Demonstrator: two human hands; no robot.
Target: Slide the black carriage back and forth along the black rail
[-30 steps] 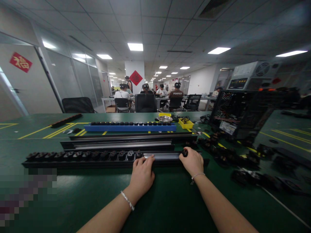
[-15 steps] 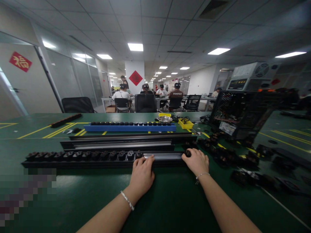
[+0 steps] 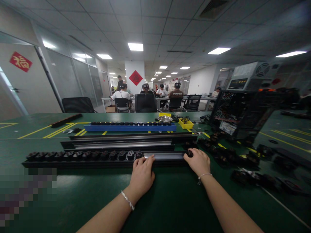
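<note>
A long black rail (image 3: 73,161) lies across the green table (image 3: 160,200) in front of me, its left part filled with several black socket modules (image 3: 82,155). A bare silver stretch (image 3: 165,156) runs between my hands. My left hand (image 3: 142,174) presses down on the rail's near edge, fingers curled over it beside the last module. My right hand (image 3: 198,161) is closed at the rail's right end around a small black module (image 3: 190,153) that sits at the end of the track.
Behind lie two more black-and-silver rails (image 3: 121,142) and a blue rail (image 3: 130,127) with modules. Loose black modules (image 3: 225,155) are scattered at the right, near an open black computer case (image 3: 240,113). A yellow bin (image 3: 186,123) and metal bowl (image 3: 165,118) stand farther back. Other people sit at distant tables.
My right hand has slid rightward along the rail to its end, still on the small black module. The left hand has stayed in place.
</note>
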